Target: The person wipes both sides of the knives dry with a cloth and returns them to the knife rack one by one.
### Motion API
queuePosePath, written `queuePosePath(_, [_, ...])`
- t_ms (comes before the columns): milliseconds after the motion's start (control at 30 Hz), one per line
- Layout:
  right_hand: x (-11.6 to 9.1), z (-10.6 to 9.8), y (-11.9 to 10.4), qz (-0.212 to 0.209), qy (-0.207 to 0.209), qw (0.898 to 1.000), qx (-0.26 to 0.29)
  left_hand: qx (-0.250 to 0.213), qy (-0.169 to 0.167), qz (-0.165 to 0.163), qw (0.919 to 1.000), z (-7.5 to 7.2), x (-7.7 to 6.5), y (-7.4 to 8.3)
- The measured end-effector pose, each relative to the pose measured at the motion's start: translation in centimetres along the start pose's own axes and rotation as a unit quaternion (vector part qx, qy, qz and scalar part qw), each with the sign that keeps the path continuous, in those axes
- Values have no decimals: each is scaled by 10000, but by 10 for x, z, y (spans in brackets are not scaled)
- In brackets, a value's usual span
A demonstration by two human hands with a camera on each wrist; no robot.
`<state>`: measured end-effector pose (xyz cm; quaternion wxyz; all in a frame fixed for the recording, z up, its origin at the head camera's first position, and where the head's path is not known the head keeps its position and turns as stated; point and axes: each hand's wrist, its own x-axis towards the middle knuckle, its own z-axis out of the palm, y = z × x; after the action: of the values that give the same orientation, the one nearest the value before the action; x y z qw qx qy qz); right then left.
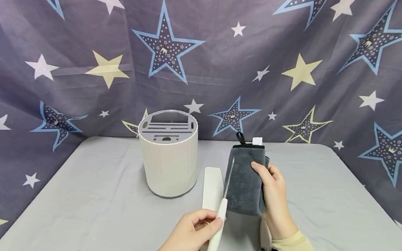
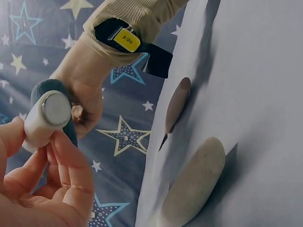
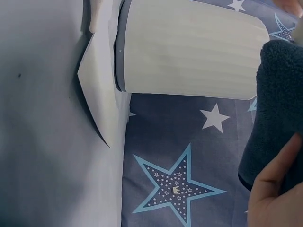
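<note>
Pinches the white-handled knife (image 1: 223,208) between thumb and fingers of the nearer left hand (image 1: 189,235), points its long axis forward and rightward past them toward the grey cloth (image 1: 245,182), and grips that cloth in the right hand (image 1: 275,200).

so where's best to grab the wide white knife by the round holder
Probably by its handle, coming from above on the person's side: the wide white knife lies flat, its blade pointing away from the person. The left hand, holding a thin-bladed knife, is over the handle end, so it would likely need to shift first.
</note>
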<state>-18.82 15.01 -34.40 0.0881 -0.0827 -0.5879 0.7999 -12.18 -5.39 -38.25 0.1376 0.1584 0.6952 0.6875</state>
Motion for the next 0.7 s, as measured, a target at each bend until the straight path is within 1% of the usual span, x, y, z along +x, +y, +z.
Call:
queuePosePath(167, [0, -2, 0, -44, 37, 10000, -50, -89, 131, -83, 9998, -2, 3, -1])
queuePosePath(333, [1, -2, 1, -100, 144, 9997, -170, -91, 337, -17, 9994, -3, 6, -1])
queuePosePath(467, [0, -1, 2, -148, 190, 9989, -413, -168, 553, 5, 9983, -4, 10, -1])
queuePosePath(633, [0, 2, 3, -216, 96, 9962, -842, -193, 745, -184, 9969, -5, 14, 1])
queuePosePath(700, [-1, 4, 5, -245, 45, 9948, -990, -194, 776, -171, 9966, -6, 15, 1])
